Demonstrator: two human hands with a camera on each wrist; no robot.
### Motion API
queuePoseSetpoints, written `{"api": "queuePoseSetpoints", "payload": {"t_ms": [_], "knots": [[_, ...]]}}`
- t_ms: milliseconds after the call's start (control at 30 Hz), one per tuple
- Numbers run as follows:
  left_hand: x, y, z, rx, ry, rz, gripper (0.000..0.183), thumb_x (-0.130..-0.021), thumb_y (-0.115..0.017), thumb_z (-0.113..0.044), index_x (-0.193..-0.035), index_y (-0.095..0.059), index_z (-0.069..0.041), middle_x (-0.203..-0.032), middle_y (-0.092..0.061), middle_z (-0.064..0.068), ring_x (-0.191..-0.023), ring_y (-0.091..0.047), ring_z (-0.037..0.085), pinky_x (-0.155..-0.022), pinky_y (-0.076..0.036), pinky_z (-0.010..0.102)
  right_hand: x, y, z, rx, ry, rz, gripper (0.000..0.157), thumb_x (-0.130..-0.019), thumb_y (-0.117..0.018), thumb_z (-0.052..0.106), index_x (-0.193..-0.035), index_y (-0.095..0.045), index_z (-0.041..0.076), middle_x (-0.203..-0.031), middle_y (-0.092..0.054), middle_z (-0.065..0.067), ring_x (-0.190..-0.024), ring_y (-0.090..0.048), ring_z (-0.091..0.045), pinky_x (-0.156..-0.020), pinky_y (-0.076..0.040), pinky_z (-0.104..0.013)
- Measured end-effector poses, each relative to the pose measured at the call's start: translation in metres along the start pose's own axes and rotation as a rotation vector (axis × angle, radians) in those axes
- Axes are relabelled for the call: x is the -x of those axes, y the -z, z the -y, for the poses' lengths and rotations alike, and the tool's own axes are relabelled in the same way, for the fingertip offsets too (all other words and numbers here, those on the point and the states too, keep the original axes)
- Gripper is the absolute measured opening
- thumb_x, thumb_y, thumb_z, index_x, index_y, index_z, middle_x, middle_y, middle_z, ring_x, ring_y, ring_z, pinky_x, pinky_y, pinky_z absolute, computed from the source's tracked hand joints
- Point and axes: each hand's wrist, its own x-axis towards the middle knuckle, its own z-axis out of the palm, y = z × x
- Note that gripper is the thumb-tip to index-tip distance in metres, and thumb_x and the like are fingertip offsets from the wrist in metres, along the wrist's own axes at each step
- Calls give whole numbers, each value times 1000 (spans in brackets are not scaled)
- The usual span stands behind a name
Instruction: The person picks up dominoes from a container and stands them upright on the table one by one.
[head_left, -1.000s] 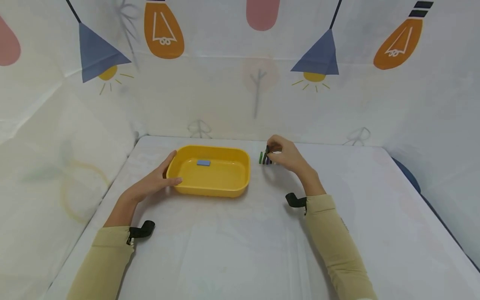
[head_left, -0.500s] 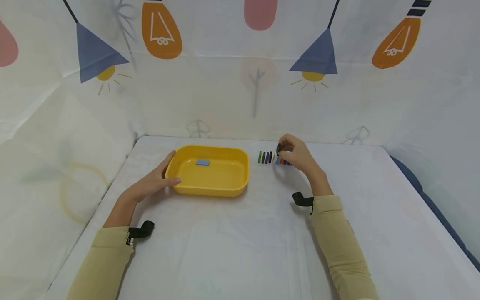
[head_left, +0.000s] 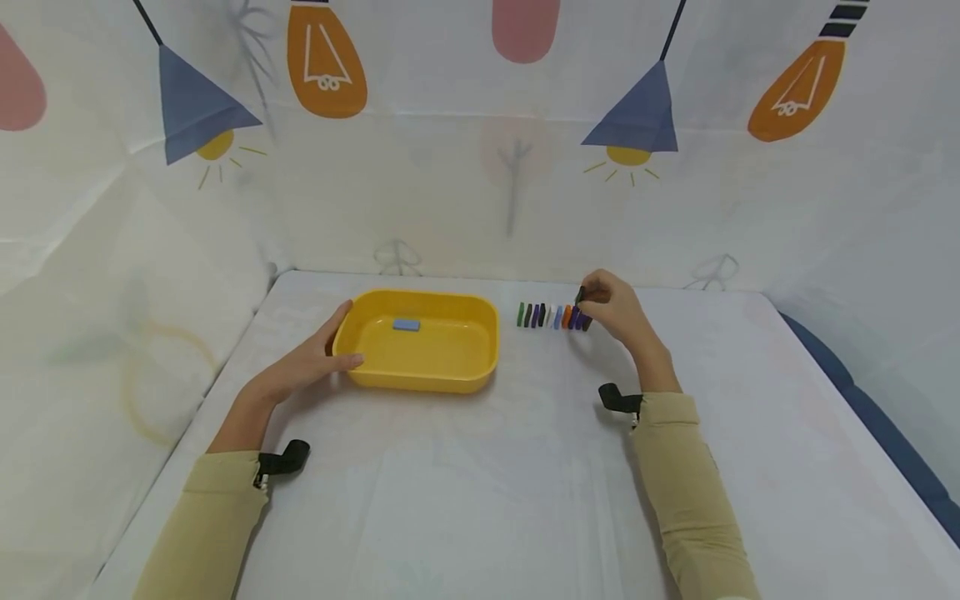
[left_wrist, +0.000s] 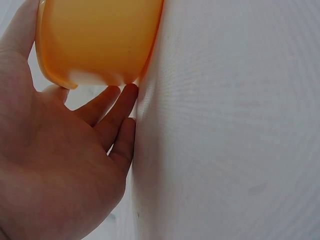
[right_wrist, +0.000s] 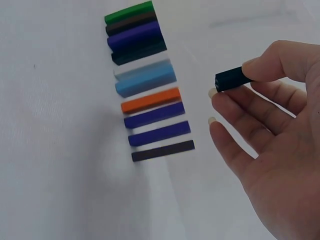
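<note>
My left hand (head_left: 310, 364) holds the left end of a yellow plastic tray (head_left: 420, 384), its thumb over the rim. From the left wrist view, several fingertips of that hand lie against the end of the yellow tray (left_wrist: 100, 40), low by the table. Inside the tray lies one light blue chalk stick (head_left: 407, 325). With thumb and fingers, my right hand (head_left: 615, 310) pinches a dark green, nearly black chalk stick (right_wrist: 232, 78). It is over the right end of a row of chalk sticks, among them a light blue (right_wrist: 146, 80), an orange (right_wrist: 150, 100) and a brown one (right_wrist: 163, 150).
The row also has a green chalk stick (right_wrist: 129, 12) at its far left end and a pale one among the darker ones. Behind the white table (head_left: 480, 483) hangs a white cloth (head_left: 450, 183) with printed lamps. Something dark blue (head_left: 862, 408) shows beyond the right edge.
My right hand has moved right along the row with the dark chalk stick, uncovering more of the sticks. My left hand and the tray have stayed in place.
</note>
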Motion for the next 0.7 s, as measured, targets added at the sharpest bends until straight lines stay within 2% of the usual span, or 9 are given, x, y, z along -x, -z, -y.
{"api": "queuePoseSetpoints", "payload": {"t_ms": [267,533,700], "knots": [[0,0,1,-17,8,-5,101,-92,-67,-41,-156,11,-43,-169,11,-5,-156,7,31,-119,-3,70,0,6,-17,16,-18,-44,28,-90,-61,10,-115,-58,0,-110,-63,-16,-101,-61,-20,-86,-49,-32],[-1,0,3,-8,-11,-3,101,-92,-67,-39,-156,10,-44,-168,11,-6,-156,8,30,-119,-2,70,2,10,-23,37,-22,-91,26,-90,-61,8,-115,-58,0,-112,-64,-19,-103,-61,-25,-86,-48,-35],[-2,0,5,-5,-13,1,101,-92,-68,-40,-155,11,-45,-168,12,-7,-156,9,29,-119,-2,69,5,14,-30,35,-38,-123,26,-89,-62,6,-114,-58,-1,-110,-65,-18,-99,-62,-17,-85,-48,-28]]}}
